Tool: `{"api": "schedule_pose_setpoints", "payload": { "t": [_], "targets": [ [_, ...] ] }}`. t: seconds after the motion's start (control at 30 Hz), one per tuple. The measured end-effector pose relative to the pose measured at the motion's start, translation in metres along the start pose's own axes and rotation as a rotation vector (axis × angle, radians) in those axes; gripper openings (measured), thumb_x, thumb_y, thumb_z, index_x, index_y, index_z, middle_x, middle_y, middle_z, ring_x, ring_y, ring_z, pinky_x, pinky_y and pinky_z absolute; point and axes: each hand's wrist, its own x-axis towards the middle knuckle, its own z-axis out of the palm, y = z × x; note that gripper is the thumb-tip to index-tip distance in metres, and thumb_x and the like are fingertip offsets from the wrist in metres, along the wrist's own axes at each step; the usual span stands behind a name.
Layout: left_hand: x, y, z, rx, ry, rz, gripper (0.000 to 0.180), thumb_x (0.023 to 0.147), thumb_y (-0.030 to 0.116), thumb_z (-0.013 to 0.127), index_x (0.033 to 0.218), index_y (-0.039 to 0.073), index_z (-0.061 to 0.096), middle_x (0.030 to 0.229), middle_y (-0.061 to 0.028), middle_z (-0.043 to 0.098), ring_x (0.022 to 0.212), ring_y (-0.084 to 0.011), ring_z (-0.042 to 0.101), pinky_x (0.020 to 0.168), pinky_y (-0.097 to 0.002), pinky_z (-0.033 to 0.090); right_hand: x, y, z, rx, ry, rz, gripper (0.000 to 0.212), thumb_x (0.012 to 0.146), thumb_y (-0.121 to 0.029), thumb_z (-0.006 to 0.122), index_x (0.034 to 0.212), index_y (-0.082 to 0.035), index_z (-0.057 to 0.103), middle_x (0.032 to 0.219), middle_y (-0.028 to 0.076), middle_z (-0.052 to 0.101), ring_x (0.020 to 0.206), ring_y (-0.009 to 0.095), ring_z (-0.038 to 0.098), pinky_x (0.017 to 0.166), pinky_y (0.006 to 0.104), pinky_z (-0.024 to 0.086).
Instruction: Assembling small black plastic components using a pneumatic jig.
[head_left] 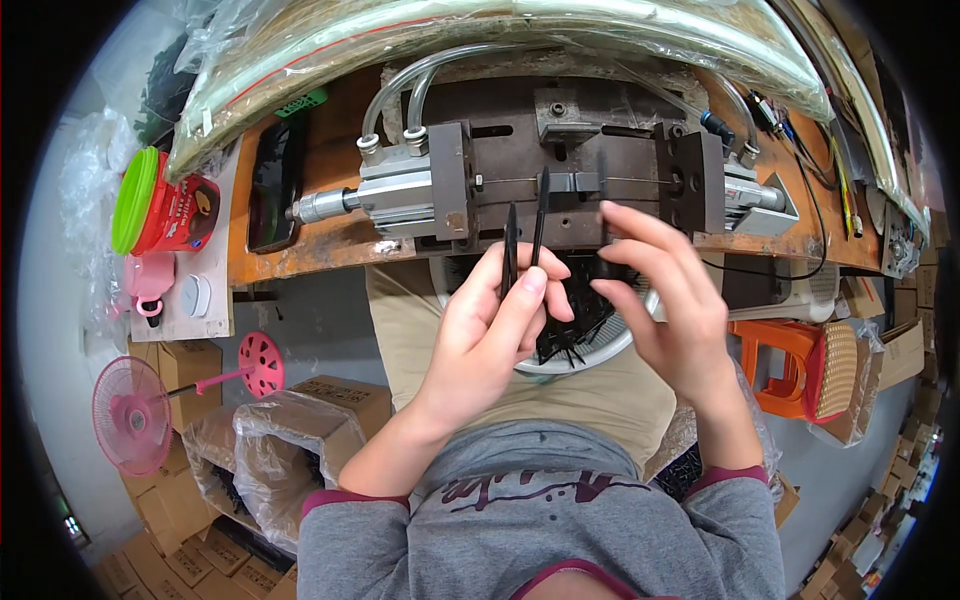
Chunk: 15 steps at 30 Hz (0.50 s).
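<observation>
Probably partway: loose black strips [568, 340] lie heaped in the white basin [592, 358], wearer's side of the fixture's grey centre block [574, 182]; finished or not, I cannot tell. Left hand [490, 325] closes on two slim black sticks [541, 215], tips just left of the block. Right hand [678, 312], fingers half-curled, sits right of the block, wearer's side; whether it grips the blurred dark strip [603, 168] is unclear

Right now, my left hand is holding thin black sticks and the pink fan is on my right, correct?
Not quite: the head view shows the pink fan on your left, not your right. Your left hand is indeed holding thin black sticks.
</observation>
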Motion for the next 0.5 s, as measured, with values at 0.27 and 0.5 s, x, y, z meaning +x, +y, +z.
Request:
{"api": "schedule_pose_setpoints", "payload": {
  "t": [0.27,0.5],
  "targets": [
    [-0.004,0.008,-0.001,-0.016,0.051,0.076,0.024,0.108,0.026,0.039,0.098,0.006,0.048,0.069,-0.0035,0.052,0.053,-0.0048,0.039,0.047,-0.0181,0.030,0.012,0.002,0.015,-0.339,-0.138,-0.084,0.022,0.078,-0.007,0.069,0.097,-0.001,0.060,0.127,0.017,0.063,0.070,0.022,0.064,0.067,0.0298,0.052],
    [-0.001,0.014,0.008,-0.004,0.105,0.194,0.027,0.107,0.021,0.037,0.117,-0.001,0.050,0.101,-0.0241,0.069,0.082,-0.0225,0.069,0.072,-0.0326,0.056,0.018,-0.006,0.010,-0.443,-0.221,-0.051,0.019,0.075,-0.008,0.064,0.093,-0.003,0.061,0.127,0.017,0.064,0.052,0.017,0.056,0.057,0.0291,0.050]
  ]
}}
